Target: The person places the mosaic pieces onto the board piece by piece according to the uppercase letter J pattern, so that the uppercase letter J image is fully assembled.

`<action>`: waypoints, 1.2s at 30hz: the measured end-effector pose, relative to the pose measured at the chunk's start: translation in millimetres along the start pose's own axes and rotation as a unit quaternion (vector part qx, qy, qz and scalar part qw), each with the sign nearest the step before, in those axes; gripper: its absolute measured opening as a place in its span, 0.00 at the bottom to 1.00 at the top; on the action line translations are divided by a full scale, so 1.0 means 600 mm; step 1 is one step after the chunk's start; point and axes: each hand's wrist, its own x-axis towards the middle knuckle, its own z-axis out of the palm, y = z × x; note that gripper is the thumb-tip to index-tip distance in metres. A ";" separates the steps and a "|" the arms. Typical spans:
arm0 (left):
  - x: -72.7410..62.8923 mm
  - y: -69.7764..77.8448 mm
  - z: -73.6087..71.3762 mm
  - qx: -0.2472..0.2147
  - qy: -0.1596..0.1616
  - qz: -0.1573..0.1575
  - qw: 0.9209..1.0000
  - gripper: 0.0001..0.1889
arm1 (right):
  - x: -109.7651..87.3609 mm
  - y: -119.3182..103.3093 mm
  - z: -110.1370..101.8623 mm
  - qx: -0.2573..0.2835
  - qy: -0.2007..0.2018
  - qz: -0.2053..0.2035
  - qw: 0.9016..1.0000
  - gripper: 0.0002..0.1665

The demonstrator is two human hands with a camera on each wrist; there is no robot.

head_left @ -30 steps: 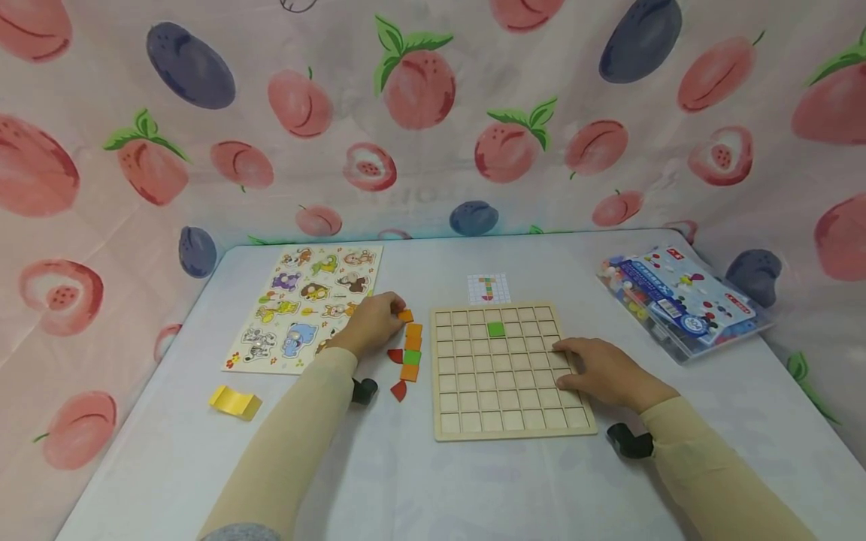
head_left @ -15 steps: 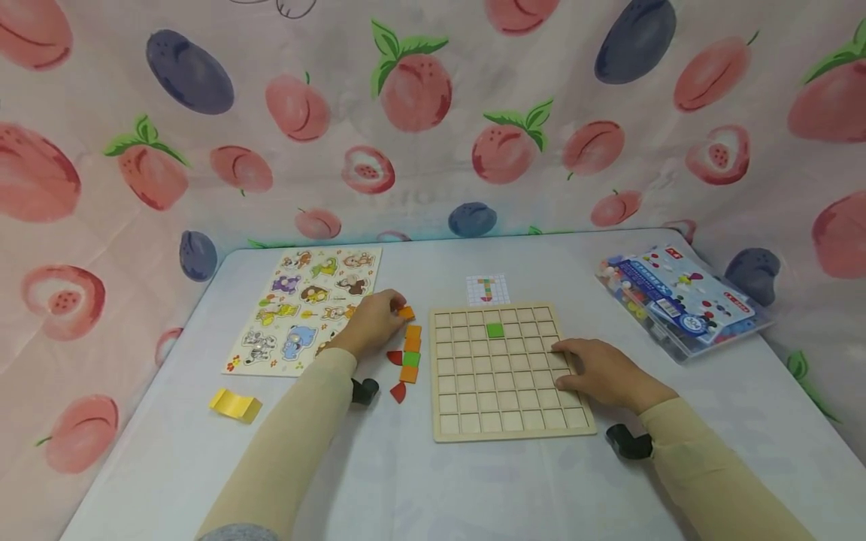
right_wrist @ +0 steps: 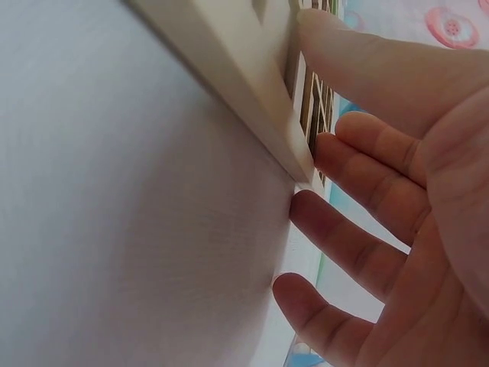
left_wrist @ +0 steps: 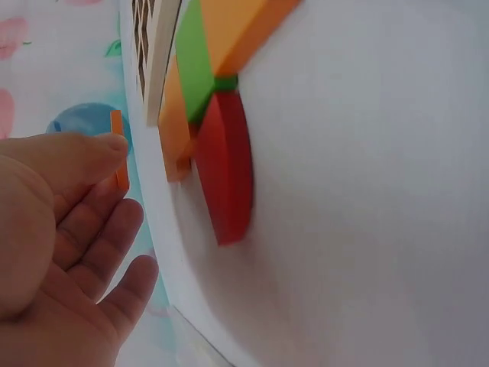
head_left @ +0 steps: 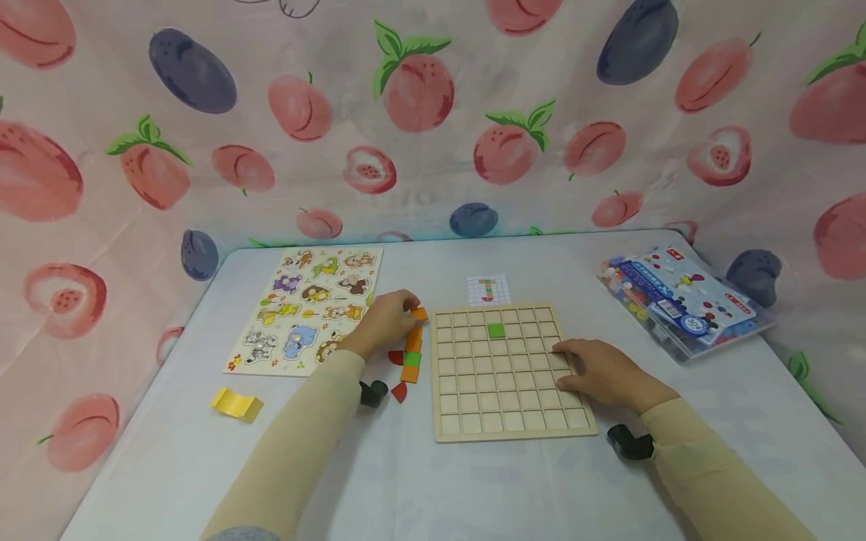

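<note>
Animal puzzle (head_left: 313,315): pale board, cartoon animals in rows, lying flat. Yellow block (head_left: 237,405), curved top: near the puzzle's front left corner, not touching. Plastic case (head_left: 683,300), clear, coloured pieces inside, blue-and-white label: well apart, right of the puzzle. White table (head_left: 155,451): beneath the puzzle. Fruit-print cloth (head_left: 433,176): behind the puzzle, also along its left.

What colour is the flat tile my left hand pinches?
The tile is orange, clearest in the left wrist view.
</note>
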 end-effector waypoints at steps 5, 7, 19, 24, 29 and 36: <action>-0.001 0.009 0.006 -0.006 -0.012 -0.003 1.000 0.17 | 0.000 -0.001 0.000 -0.001 -0.002 0.003 1.000 0.37; 0.000 0.014 0.009 -0.007 -0.015 -0.002 1.000 0.18 | -0.001 -0.002 0.001 -0.002 -0.003 0.004 1.000 0.37; 0.006 0.037 0.027 0.004 -0.023 0.035 0.999 0.18 | -0.001 -0.004 0.000 -0.003 -0.003 0.006 1.000 0.36; 0.006 0.047 0.034 0.006 -0.028 0.041 0.999 0.18 | 0.000 -0.003 0.000 -0.006 -0.002 0.003 1.000 0.36; 0.009 0.057 0.043 0.007 -0.034 0.046 0.998 0.17 | 0.002 0.000 0.002 -0.014 -0.003 0.004 1.000 0.36; 0.014 0.072 0.057 0.022 -0.050 0.039 0.998 0.17 | 0.004 0.003 0.002 -0.016 -0.004 0.010 1.000 0.36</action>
